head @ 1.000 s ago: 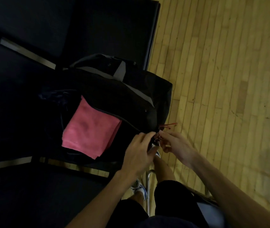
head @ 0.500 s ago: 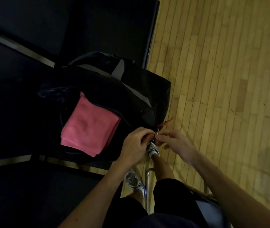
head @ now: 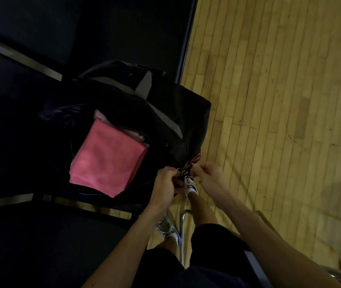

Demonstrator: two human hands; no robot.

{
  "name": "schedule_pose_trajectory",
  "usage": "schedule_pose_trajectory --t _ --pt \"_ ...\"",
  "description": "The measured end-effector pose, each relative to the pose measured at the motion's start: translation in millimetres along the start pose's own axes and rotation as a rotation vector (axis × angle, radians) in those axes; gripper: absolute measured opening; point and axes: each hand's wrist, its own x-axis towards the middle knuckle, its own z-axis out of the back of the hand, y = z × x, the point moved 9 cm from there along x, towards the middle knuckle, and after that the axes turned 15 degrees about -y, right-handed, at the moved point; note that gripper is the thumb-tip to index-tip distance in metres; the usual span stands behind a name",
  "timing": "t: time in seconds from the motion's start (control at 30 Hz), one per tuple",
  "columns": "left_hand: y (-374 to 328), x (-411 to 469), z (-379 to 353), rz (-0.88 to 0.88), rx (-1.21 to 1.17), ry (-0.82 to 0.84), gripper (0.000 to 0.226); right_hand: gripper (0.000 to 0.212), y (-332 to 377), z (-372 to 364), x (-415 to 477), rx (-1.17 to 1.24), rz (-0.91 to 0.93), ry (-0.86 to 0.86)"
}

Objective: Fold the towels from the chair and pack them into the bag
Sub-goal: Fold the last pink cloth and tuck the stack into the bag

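A black bag (head: 175,113) sat on a dark seat (head: 30,84) left of centre in the frame, beside the wooden floor (head: 269,100). A folded pink towel (head: 107,156) lay in the bag's open mouth, with paler cloth showing under its upper edge. At the bag's lower right corner, the left hand (head: 165,183) was curled around the fabric. Just right of it, the right hand (head: 209,177) pinched a small metal zip pull (head: 183,172).

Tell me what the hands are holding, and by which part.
The left hand and right hand both pinch small metal fittings, probably zipper pulls, at the near corner of the black bag.
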Motion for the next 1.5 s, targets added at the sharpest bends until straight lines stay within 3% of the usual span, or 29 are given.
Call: schedule_pose_trajectory --t 0.07,0.17,0.27,0.4,0.53,0.6,0.63,0.7,0.73,0.8,0.9,1.13,1.27,1.4,1.5 --pt "-4.0 2.0 0.8 0.018 -0.033 0.012 0.038 0.023 1.0 -3.2 -1.0 0.013 0.014 0.055" --pt "-13.2 8.8 11.0 -0.183 0.291 -0.055 0.043 0.020 10.5 -1.9 3.3 0.015 0.060 0.050" --pt "-20.0 12.3 26.0 -0.264 0.375 -0.053 0.027 0.019 17.2 5.2 11.9 -0.003 0.092 0.046" --pt "-41.1 19.1 66.6 -0.427 0.563 -0.031 0.027 0.020 13.9 11.4 20.2 -0.031 0.082 0.050" --pt "-48.5 21.9 94.7 -0.434 0.678 0.053 0.037 0.022 14.8 14.2 28.3 -0.027 0.071 -0.038" --pt "-53.3 17.0 93.1 -0.435 0.609 0.050 0.038 0.014 34.4 17.0 11.8 -0.213 0.331 -0.208" --pt "-54.6 15.6 89.6 -0.436 0.574 0.030 0.038 0.026 54.9 11.8 -8.9 -0.305 0.580 -0.288" --pt "-56.7 11.3 81.3 -0.438 0.526 -0.002 0.036 0.054 72.4 -29.0 -57.0 -0.442 1.072 -0.186" --pt "-56.4 9.5 77.5 -0.446 0.514 -0.004 0.035 0.058 70.5 -45.5 -68.4 -0.510 1.220 -0.128" --pt "-54.2 4.3 78.1 -0.463 0.484 0.009 0.037 0.046 69.7 -56.5 -60.3 -0.558 1.301 -0.123" --pt "-46.2 5.6 92.6 -0.440 0.432 -0.023 0.042 0.006 76.5 -45.5 -35.5 -0.587 1.389 -0.275" --pt "-48.1 6.7 99.8 -0.230 0.137 -0.007 0.039 0.041 79.1 -62.7 -57.0 -0.559 1.426 -0.104" --pt "-56.7 2.6 92.8 -0.112 -0.062 0.123 0.036 0.078 78.9 -75.3 -59.6 -0.530 1.273 0.011" --pt "-62.9 -1.1 83.9 -0.255 0.259 0.211 0.035 0.044 86.8 -79.0 -41.7 -0.459 1.152 -0.069" --pt "-60.3 7.6 95.5 -0.313 0.359 0.153 0.036 0.038 88.3 -82.8 -39.3 -0.489 1.153 -0.069"
